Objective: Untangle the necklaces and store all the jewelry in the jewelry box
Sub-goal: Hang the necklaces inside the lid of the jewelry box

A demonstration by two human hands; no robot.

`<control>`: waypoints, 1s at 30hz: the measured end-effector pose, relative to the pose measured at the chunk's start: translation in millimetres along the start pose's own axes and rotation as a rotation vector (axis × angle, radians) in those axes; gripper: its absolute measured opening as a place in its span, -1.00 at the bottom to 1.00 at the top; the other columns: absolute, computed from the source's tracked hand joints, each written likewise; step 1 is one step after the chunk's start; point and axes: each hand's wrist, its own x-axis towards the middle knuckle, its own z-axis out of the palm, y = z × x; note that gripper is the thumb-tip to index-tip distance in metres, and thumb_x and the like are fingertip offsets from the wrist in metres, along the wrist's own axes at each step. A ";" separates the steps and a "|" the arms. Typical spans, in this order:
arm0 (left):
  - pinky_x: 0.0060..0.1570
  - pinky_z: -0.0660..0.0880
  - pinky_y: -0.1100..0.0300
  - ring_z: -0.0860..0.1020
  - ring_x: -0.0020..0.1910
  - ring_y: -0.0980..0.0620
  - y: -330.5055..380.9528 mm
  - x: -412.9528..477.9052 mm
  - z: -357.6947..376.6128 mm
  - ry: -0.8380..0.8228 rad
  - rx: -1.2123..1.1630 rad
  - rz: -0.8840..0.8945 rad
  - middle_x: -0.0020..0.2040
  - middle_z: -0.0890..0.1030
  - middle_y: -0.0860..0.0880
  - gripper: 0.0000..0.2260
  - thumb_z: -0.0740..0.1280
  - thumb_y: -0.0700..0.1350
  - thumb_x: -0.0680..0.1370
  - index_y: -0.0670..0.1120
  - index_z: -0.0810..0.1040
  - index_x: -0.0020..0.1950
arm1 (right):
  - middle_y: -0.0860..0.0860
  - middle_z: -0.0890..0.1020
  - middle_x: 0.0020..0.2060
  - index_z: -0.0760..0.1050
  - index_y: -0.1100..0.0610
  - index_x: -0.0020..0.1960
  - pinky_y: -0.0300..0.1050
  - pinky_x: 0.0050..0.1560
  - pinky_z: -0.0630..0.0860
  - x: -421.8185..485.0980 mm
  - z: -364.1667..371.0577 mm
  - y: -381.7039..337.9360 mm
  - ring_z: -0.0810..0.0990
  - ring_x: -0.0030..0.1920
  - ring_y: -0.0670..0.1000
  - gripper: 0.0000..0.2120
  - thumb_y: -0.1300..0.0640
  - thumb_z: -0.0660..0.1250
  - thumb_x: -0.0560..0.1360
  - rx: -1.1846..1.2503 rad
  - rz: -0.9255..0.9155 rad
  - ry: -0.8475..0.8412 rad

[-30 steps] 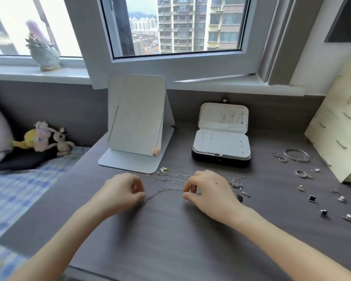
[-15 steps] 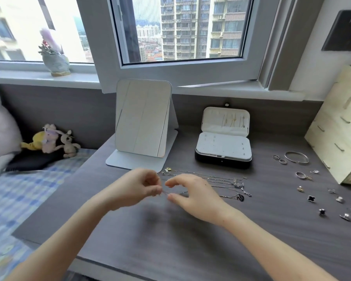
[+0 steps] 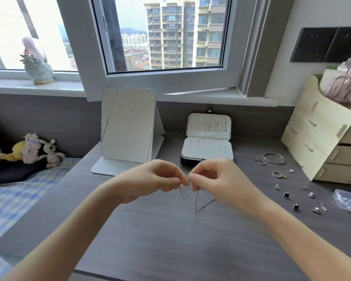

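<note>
I see a dark grey wood-grain table (image 3: pixel 170 246), thin silver chain (image 3: pixel 199 203) over its middle, white jewelry box (image 3: pixel 207 148) with black base at the back edge, silver bangle (image 3: pixel 274 158) and black clover studs (image 3: pixel 286 195) toward the right edge, pale wooden organiser (image 3: pixel 316 138), blue-and-white checked cloth (image 3: pixel 18 195) beyond the left edge.

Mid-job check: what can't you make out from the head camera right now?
Head view only.
Necklace chain: where it is pinched is hidden by the left hand and right hand.
Items hanging in the jewelry box lid: too small to identify.
Wooden drawer organizer: cut off by right edge.
</note>
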 end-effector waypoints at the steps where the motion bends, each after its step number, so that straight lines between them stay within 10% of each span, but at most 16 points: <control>1: -0.13 0.36 0.24 0.41 -0.25 0.12 3.0 2.3 4.2 -0.023 -0.026 0.008 -0.22 0.51 -0.01 -0.87 0.29 -0.17 0.53 -0.11 0.62 -0.04 | 0.02 0.66 -0.36 0.62 0.14 -0.21 -0.17 -0.19 0.54 -1.1 -5.6 -2.7 0.62 -0.31 -0.06 -0.88 0.21 0.33 0.47 0.010 0.014 0.011; 12: -0.05 0.36 0.27 0.48 -0.17 0.17 19.8 27.9 40.6 0.018 -0.186 0.114 -0.23 0.57 0.05 -0.88 0.38 -0.04 0.49 -0.08 0.62 -0.16 | 0.07 0.46 -0.50 0.39 0.21 -0.27 -0.15 -0.34 0.39 -10.1 -53.0 -6.5 0.41 -0.44 0.03 -0.79 0.38 0.13 0.51 0.393 0.165 0.107; 17: 0.12 0.50 0.10 0.58 -0.08 -0.01 35.3 34.0 38.8 0.026 -0.267 0.197 -0.16 0.62 -0.10 -0.84 0.34 -0.06 0.48 -0.15 0.60 -0.13 | -0.07 0.35 -0.53 0.50 0.17 -0.13 -0.19 -0.39 0.21 -18.4 -65.5 4.1 0.25 -0.45 -0.03 -0.89 0.33 0.24 0.49 0.170 0.199 0.067; 22: -0.15 0.55 0.23 0.54 -0.24 0.05 57.2 42.8 40.6 0.034 -0.171 0.226 -0.23 0.56 -0.10 -0.87 0.27 -0.19 0.55 -0.20 0.56 -0.14 | 0.02 0.32 -0.45 0.63 0.05 -0.07 -0.23 -0.42 0.12 -25.8 -70.4 -2.2 0.22 -0.36 0.03 -0.90 0.07 0.36 0.49 -0.054 0.070 -0.053; 30: -0.10 0.53 0.13 0.45 -0.28 0.08 90.8 56.1 24.3 0.100 -0.070 0.353 -0.29 0.46 -0.07 -0.85 0.26 -0.14 0.55 -0.21 0.51 -0.14 | -0.03 0.47 -0.54 0.54 0.26 -0.19 -0.26 -0.46 0.35 -5.9 -91.6 -29.0 0.40 -0.48 -0.05 -0.75 0.09 0.28 0.54 0.011 -0.086 0.077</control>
